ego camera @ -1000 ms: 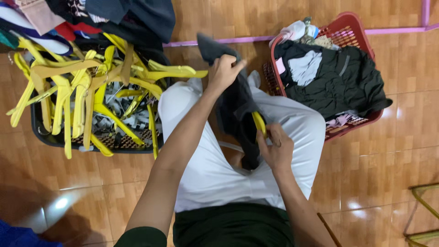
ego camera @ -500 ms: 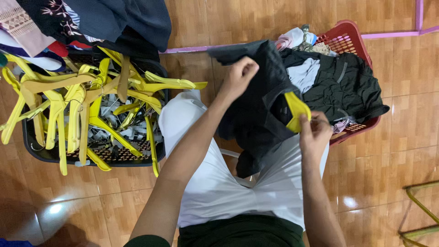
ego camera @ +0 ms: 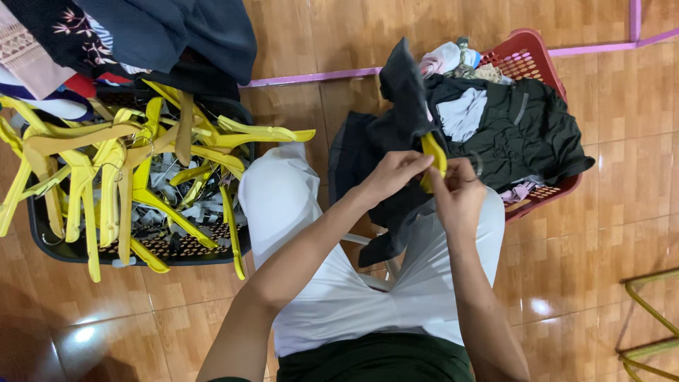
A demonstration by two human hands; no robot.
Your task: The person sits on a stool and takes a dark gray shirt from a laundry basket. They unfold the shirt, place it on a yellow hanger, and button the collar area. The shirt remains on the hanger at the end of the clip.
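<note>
Most of the yellow hanger (ego camera: 433,157) is buried in the dark garment (ego camera: 385,152), only a short stretch showing between the left hand (ego camera: 391,175) and right hand (ego camera: 458,192). The fingertips of both hands are lost in the cloth. The black basket (ego camera: 64,249) runs off the left edge. The red basket (ego camera: 548,194) is mostly covered by laundry.

Glossy tiled floor (ego camera: 608,233) with wood-look finish. Smooth yellow plastic hangers (ego camera: 141,170) in a black perforated plastic basket (ego camera: 177,247). Matt dark cloth garment (ego camera: 396,141). Red plastic basket (ego camera: 537,60).
</note>
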